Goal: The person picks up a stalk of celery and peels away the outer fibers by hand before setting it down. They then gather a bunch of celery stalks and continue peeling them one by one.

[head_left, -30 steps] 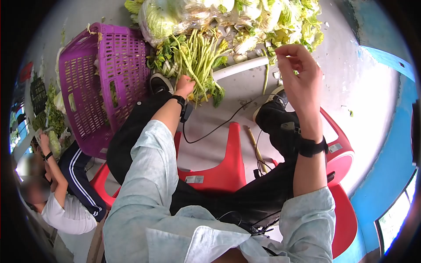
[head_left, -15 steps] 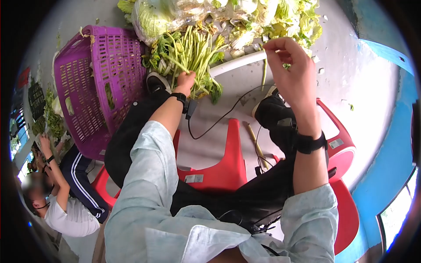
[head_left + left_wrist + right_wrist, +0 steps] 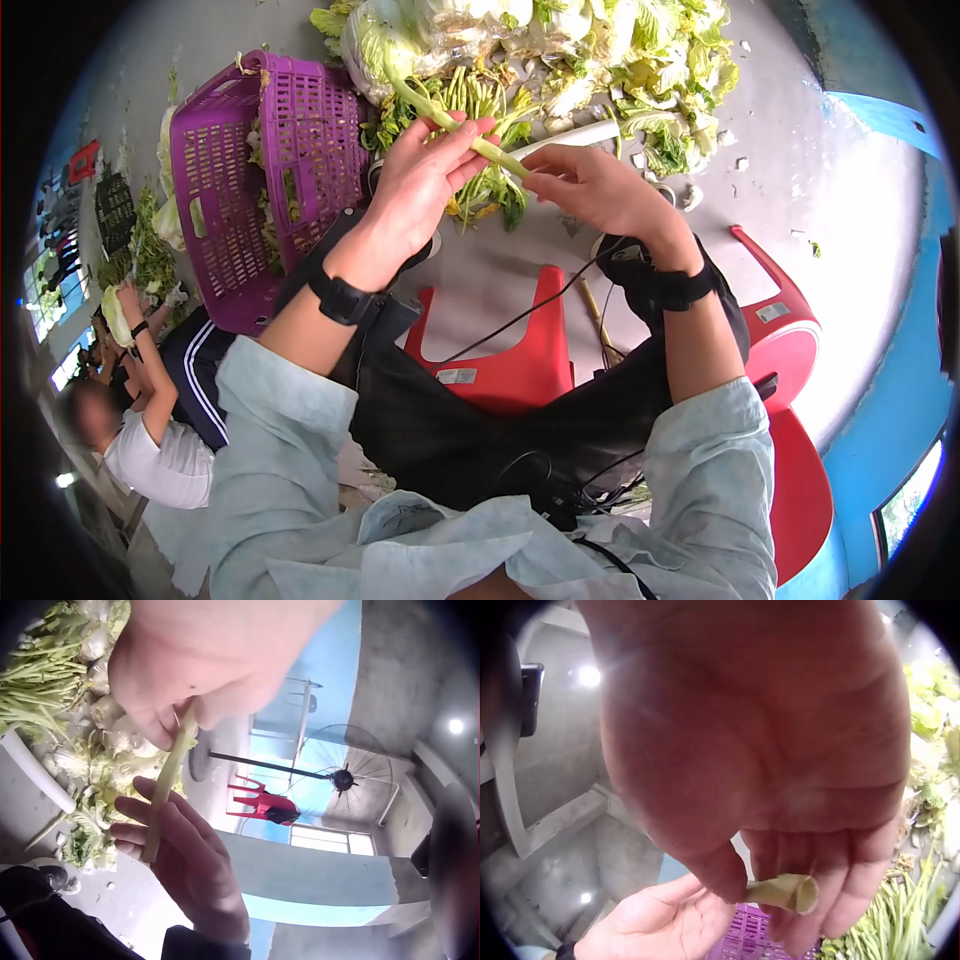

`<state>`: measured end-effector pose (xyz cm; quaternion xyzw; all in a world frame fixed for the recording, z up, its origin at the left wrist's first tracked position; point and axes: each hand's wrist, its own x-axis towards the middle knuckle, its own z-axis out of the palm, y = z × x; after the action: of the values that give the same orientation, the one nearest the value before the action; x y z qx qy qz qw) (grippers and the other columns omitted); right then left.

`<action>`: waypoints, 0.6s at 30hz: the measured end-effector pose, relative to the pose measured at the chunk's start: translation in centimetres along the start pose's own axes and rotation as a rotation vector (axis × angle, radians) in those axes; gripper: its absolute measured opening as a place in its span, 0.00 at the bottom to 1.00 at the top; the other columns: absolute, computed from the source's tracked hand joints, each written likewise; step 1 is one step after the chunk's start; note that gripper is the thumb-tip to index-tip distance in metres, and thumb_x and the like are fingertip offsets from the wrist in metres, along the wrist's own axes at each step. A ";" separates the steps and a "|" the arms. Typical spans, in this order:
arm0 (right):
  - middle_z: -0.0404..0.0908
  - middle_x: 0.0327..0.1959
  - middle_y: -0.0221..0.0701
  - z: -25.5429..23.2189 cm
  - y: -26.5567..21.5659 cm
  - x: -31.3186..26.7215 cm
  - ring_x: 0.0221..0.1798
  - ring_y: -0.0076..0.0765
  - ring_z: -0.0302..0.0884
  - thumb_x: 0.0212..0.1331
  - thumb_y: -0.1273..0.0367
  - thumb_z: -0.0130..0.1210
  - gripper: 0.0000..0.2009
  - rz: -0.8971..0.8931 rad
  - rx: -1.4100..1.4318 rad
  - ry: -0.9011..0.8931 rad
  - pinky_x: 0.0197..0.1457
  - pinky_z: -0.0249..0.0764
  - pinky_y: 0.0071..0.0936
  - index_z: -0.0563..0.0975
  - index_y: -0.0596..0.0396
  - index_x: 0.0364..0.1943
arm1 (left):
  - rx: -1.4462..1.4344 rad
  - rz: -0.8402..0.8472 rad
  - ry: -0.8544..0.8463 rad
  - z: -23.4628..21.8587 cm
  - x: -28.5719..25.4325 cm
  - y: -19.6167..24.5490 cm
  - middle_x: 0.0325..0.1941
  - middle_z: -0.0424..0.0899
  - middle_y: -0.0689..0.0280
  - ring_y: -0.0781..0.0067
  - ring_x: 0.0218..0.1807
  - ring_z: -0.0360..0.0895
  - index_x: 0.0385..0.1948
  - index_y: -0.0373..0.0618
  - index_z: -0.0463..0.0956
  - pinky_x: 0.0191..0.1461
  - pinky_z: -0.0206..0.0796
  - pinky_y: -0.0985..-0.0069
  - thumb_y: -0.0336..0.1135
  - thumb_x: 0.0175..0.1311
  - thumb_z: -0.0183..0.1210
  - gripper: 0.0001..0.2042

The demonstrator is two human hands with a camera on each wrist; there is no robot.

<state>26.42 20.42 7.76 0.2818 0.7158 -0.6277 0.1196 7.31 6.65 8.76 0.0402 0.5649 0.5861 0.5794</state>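
A pale green celery stalk [image 3: 495, 155] is held by both hands above the floor, slanting from upper left to lower right in the head view. My left hand [image 3: 420, 185] grips its middle between thumb and fingers. At the lower end, my right hand [image 3: 605, 195] pinches it with thumb and fingertips. The stalk's hollow cut end [image 3: 804, 895] pokes out past the right fingers in the right wrist view. Beyond the hands lies a pile of celery [image 3: 490, 98] with thin green stalks and yellowing leaves.
Chinese cabbages [image 3: 385, 50] and loose leaves [image 3: 685, 75] lie along the far side. A purple crate [image 3: 315, 150] tilts at the left. A white pipe-like piece [image 3: 590, 133] lies past the right hand. Red stools [image 3: 500, 370] stand below. Another person [image 3: 150, 460] works at the left.
My left hand has risen from the celery pile with a stalk and come toward the middle. My right hand has moved left and down and now pinches the stalk's end.
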 end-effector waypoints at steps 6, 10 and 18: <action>0.88 0.40 0.34 0.9 0.5 0.8 0.38 0.26 0.83 0.65 0.67 0.63 0.16 -0.037 0.250 0.116 0.45 0.78 0.24 0.80 0.62 0.51 | -0.185 0.134 0.035 1.0 -0.8 -0.9 0.61 0.78 0.52 0.61 0.65 0.77 0.52 0.42 0.69 0.72 0.69 0.64 0.30 0.76 0.55 0.09; 0.87 0.37 0.33 1.3 -1.3 1.7 0.37 0.24 0.83 0.62 0.68 0.67 0.15 -0.048 0.174 0.247 0.42 0.78 0.25 0.80 0.61 0.48 | -0.065 0.099 -0.013 0.3 0.1 -0.3 0.56 0.79 0.56 0.66 0.61 0.78 0.55 0.38 0.71 0.70 0.72 0.66 0.29 0.75 0.57 0.12; 0.85 0.33 0.30 2.4 -1.7 2.8 0.33 0.20 0.76 0.66 0.64 0.63 0.13 -0.014 0.212 0.243 0.40 0.74 0.25 0.81 0.62 0.43 | -0.053 0.014 -0.014 -2.1 2.1 0.6 0.59 0.79 0.53 0.62 0.63 0.79 0.65 0.37 0.65 0.69 0.73 0.68 0.27 0.74 0.57 0.20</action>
<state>22.74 18.73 7.28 0.3617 0.6568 -0.6617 -0.0025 4.76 7.11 7.13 0.0328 0.5447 0.6047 0.5802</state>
